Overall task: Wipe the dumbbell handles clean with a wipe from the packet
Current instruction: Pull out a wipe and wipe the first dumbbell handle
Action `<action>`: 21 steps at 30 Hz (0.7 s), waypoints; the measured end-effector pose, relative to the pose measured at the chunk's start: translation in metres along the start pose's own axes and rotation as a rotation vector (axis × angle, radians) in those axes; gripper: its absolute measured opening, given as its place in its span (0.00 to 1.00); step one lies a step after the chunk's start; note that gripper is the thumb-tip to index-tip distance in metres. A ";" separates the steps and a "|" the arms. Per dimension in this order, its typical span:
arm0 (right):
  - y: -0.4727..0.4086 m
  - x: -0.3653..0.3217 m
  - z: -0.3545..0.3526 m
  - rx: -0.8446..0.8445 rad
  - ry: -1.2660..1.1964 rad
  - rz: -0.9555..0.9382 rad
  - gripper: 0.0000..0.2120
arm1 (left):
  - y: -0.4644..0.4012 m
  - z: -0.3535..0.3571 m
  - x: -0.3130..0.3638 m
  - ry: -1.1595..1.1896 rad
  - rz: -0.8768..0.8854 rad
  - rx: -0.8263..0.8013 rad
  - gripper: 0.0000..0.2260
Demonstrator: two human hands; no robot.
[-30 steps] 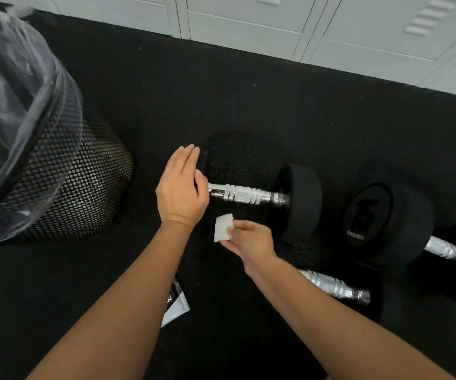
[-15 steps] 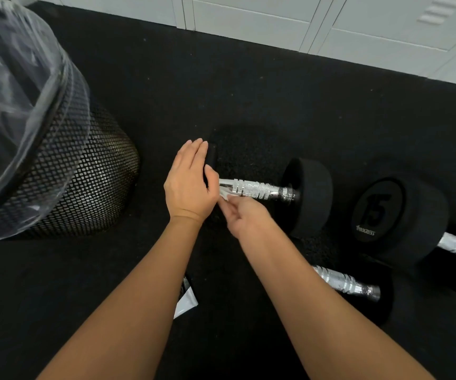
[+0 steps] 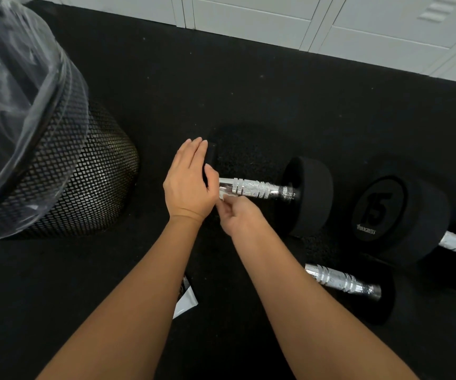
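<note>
My right hand (image 3: 239,215) has carried the wipe (image 3: 228,197) from mid-air onto the near end of the dumbbell handle (image 3: 254,188), fingers pinching it there. My left hand (image 3: 189,185), fingers straight, steadies the weight head (image 3: 210,160). Wiping starts now, I judge.

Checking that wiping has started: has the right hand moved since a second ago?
Yes. The right hand carried the wipe up to the dumbbell handle, beside the left hand.
</note>
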State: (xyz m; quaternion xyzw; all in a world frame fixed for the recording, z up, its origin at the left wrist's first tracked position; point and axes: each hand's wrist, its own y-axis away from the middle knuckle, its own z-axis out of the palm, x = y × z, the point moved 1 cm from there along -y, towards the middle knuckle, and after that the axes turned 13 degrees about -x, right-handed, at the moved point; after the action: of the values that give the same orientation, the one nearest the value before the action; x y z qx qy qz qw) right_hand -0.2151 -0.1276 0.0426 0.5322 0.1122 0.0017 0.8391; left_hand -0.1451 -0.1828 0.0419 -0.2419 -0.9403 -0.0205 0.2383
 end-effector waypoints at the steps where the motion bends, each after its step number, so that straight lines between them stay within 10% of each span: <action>1: 0.000 0.001 0.002 -0.013 0.006 0.008 0.14 | 0.000 0.000 0.000 0.000 0.001 0.000 0.21; 21: -0.014 -0.004 -0.014 -0.184 -0.033 -0.053 0.11 | 0.000 0.001 -0.001 0.015 0.011 0.015 0.21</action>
State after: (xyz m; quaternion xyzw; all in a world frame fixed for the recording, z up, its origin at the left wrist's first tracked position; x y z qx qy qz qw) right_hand -0.2234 -0.1212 0.0255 0.4495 0.1118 -0.0188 0.8860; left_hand -0.1449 -0.1828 0.0407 -0.2450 -0.9373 -0.0142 0.2473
